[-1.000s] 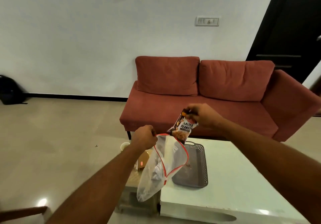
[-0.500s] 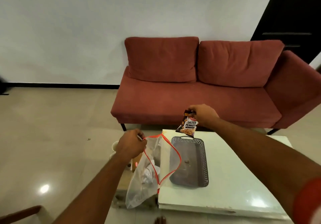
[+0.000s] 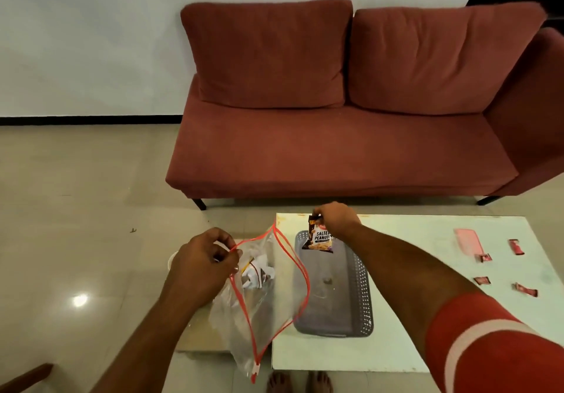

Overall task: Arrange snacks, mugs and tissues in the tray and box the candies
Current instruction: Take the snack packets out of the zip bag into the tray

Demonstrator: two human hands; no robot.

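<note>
My right hand [image 3: 335,218] pinches the top of a salted peanuts packet [image 3: 319,238], which hangs over the far end of the grey perforated tray [image 3: 361,295] on the white table [image 3: 427,270]. My left hand [image 3: 203,266] grips the red-zip rim of a clear plastic bag [image 3: 244,316], held open off the table's left edge, with white and dark items inside. Several red wrapped candies [image 3: 482,279] and a pink box lid [image 3: 468,240] lie on the table's right side.
A red sofa [image 3: 335,118] stands behind the table. A low wooden surface [image 3: 198,334] with a white mug rim [image 3: 171,263] sits left of the table, below the bag. My bare feet [image 3: 299,382] show at the bottom edge.
The view has tilted down, bringing the candies and pink lid into sight. My right hand has carried the peanuts packet from the bag's mouth to above the tray's far end.
</note>
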